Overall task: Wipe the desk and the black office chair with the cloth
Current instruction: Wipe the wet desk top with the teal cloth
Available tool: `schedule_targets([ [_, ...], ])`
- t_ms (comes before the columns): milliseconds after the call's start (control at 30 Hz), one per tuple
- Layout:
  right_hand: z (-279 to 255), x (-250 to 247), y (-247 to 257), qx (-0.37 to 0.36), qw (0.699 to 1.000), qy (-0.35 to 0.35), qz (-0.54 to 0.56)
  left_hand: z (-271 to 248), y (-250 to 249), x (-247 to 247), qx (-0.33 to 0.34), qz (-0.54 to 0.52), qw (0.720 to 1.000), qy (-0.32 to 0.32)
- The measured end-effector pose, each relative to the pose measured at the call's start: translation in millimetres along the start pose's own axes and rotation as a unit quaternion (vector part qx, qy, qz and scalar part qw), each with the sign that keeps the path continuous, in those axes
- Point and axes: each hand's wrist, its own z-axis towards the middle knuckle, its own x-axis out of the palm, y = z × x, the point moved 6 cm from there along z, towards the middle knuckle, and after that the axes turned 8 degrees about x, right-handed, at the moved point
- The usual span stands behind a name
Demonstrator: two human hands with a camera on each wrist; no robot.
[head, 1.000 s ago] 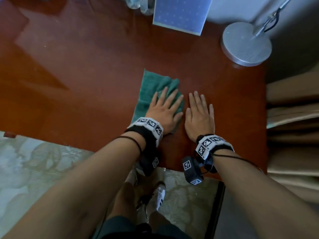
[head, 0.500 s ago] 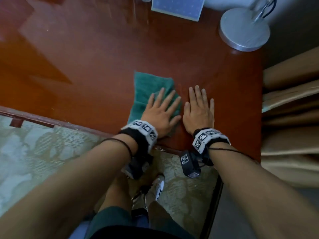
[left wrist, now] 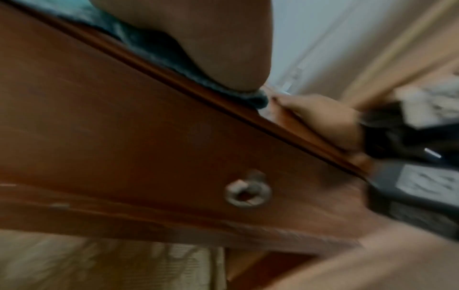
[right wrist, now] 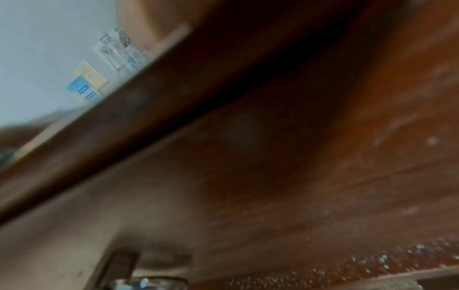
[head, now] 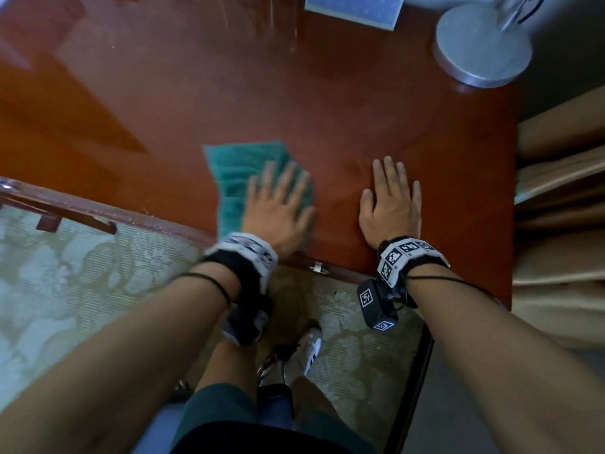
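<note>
Left wrist view alone — drawer knob [left wrist: 248,193] under desk [left wrist: 124,127].

Patterned pale-green carpet [head: 82,273] underfoot. Beige curtain [head: 563,244] in folds at right. Light wall [left wrist: 310,29] behind. Round metal lamp base [head: 481,47] at far corner; dim, soft daylight

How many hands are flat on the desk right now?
2. The left hand presses on the green cloth near the desk front edge; the right hand lies on bare wood to its right, apart from the cloth.
</note>
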Motion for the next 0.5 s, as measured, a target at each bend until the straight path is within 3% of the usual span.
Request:
schedule_targets([
  [67, -1.2, -1.4, -2.5, -0.006, 1.0, -0.006, 0.002, 0.8, -54.9, 7.4, 0.078, -0.006, 0.997, 0.017],
  [167, -1.4, -2.8, -6.5, -0.019, 0.999, -0.021, 0.016, 2.8, -61.3, 6.3, 0.119, -0.008, 0.993, 0.015],
  [233, -2.3, -3.3, -7.4, -0.02, 0.999, -0.019, 0.024, -3.3, -28.4, 1.5, 0.109, -0.003, 0.994, -0.01],
  [400, -4.6, -4.1, -0.3, 0.005, 1.0, 0.0, 0.0, -24.4, 90.8, -10.6, -0.004, 0.001, 0.999, -0.033],
  [500, -8.2, -2.4, 28.7, -0.008, 1.0, -0.006, 0.001, -26.1, 112.2, -11.5, -0.016, 0.02, 0.999, -0.038],
])
